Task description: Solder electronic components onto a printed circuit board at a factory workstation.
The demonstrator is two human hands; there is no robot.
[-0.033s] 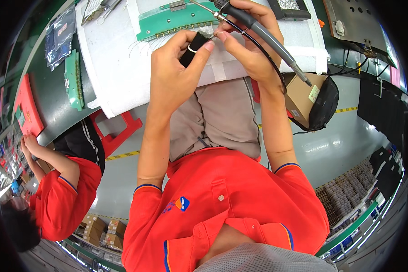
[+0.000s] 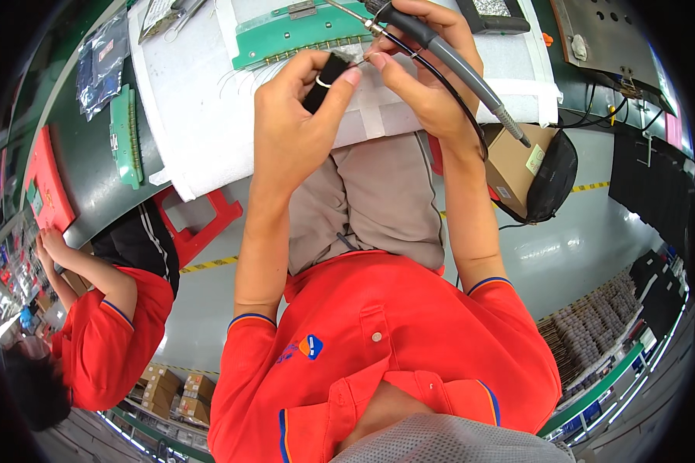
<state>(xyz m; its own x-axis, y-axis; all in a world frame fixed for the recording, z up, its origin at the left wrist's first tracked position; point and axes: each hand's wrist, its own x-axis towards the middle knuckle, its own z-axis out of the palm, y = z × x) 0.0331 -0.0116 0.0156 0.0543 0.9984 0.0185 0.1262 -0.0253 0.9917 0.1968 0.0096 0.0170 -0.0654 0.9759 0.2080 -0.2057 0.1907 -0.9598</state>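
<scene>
My left hand (image 2: 297,108) is closed round a short black bundle (image 2: 324,83) with a white band, its frayed-looking end pointing up and right. Lying across my right hand (image 2: 432,85) is a soldering iron (image 2: 448,58) with a black and grey handle; its front end is cut off by the top edge. A thin black hose (image 2: 440,76) with a metal tube runs alongside. The thumb and index finger of that hand pinch a thin wire end beside the bundle. Just beyond my hands, a green board (image 2: 297,37) with a row of brass-coloured pins rests on the white foam-like mat (image 2: 185,116).
Another green board (image 2: 123,139) and silvery bags (image 2: 103,62) lie at the left. Tweezers (image 2: 181,19) sit at the mat's far left. To the right are a metal box (image 2: 606,38) and a cardboard box (image 2: 517,166). A co-worker (image 2: 116,332) handles a red frame (image 2: 48,181).
My left hand has shifted slightly left with the black bundle, widening the gap to my right fingertips. My right hand and the soldering iron have hardly moved.
</scene>
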